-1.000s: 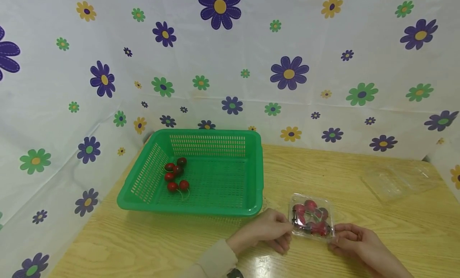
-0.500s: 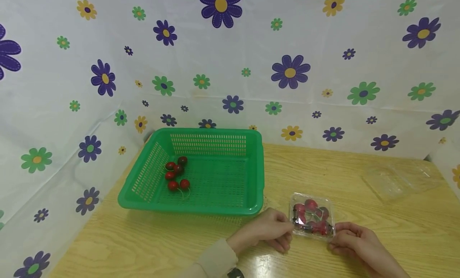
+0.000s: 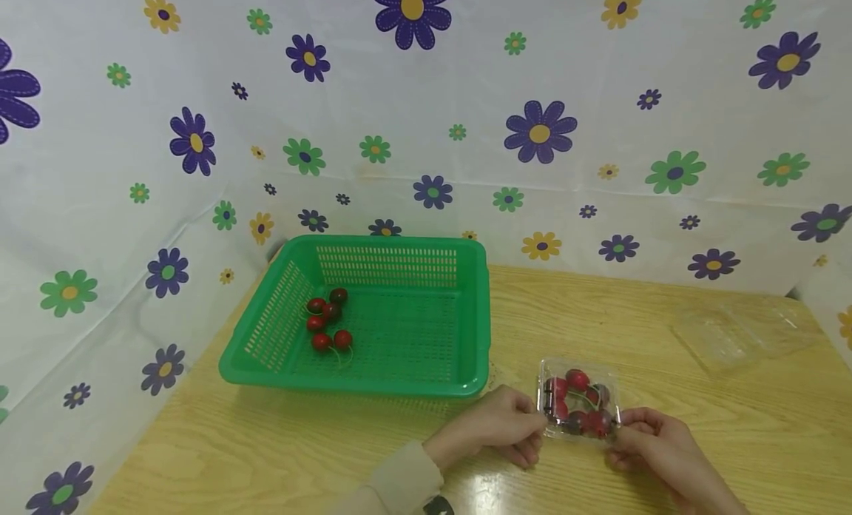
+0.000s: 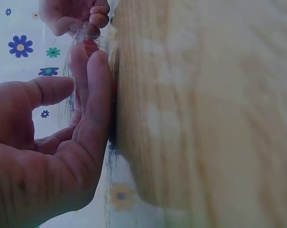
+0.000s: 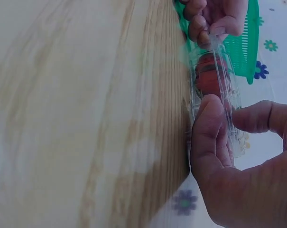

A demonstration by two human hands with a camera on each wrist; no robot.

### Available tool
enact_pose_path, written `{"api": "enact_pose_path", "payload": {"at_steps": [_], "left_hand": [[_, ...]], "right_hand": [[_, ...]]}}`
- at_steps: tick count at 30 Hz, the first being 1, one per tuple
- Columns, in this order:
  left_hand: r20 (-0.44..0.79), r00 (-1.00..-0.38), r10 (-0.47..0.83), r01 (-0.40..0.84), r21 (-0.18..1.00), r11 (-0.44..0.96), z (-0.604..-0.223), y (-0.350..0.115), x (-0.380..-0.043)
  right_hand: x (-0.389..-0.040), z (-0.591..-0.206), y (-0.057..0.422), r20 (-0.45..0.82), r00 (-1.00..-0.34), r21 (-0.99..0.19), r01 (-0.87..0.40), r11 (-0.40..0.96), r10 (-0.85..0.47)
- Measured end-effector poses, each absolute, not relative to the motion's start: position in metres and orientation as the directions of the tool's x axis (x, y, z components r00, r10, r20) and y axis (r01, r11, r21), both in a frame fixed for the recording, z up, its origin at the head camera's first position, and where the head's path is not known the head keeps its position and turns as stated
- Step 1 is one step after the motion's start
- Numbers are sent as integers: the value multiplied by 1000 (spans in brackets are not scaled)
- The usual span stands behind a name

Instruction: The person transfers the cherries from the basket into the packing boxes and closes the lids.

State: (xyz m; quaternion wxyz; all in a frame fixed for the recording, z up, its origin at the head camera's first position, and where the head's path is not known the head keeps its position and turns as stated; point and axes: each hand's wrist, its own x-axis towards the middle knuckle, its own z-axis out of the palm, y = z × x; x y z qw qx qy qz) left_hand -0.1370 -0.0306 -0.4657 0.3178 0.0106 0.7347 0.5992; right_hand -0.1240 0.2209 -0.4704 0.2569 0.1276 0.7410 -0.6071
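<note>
In the head view a small transparent plastic clamshell box (image 3: 586,362) lies on the table, several red and dark cherries (image 3: 577,379) inside it under the lid. My left hand (image 3: 509,425) pinches the box's near left corner between thumb and fingers. At the near right corner, my right hand (image 3: 655,442) grips the edge with thumb above and fingertips at the side. The right wrist view shows the box side-on, with the right thumb (image 5: 252,118) against the lid. In the left wrist view the left fingers (image 4: 98,90) hide most of the box.
A green plastic basket (image 3: 353,386) stands left of the box, several cherries (image 3: 322,342) with stems at its left side. Another transparent container (image 3: 715,341) lies open at the back right of the wooden table (image 3: 279,456). A flower-printed cloth (image 3: 466,78) hangs behind.
My right hand has shifted slightly left at the box. The glare on the lid has faded and the cherries inside show more plainly. My left hand keeps its place.
</note>
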Motion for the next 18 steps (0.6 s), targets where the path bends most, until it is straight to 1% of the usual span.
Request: {"api": "enact_pose_path", "payload": {"at_steps": [9, 18], "left_hand": [[-457, -802, 385, -363, 885, 292, -463, -30, -137], [-457, -802, 386, -363, 885, 293, -462, -31, -137]], "right_hand": [[-126, -471, 220, -554, -826, -823, 525, 217, -105], [-123, -471, 222, -536, -834, -834, 501, 233, -126]]}}
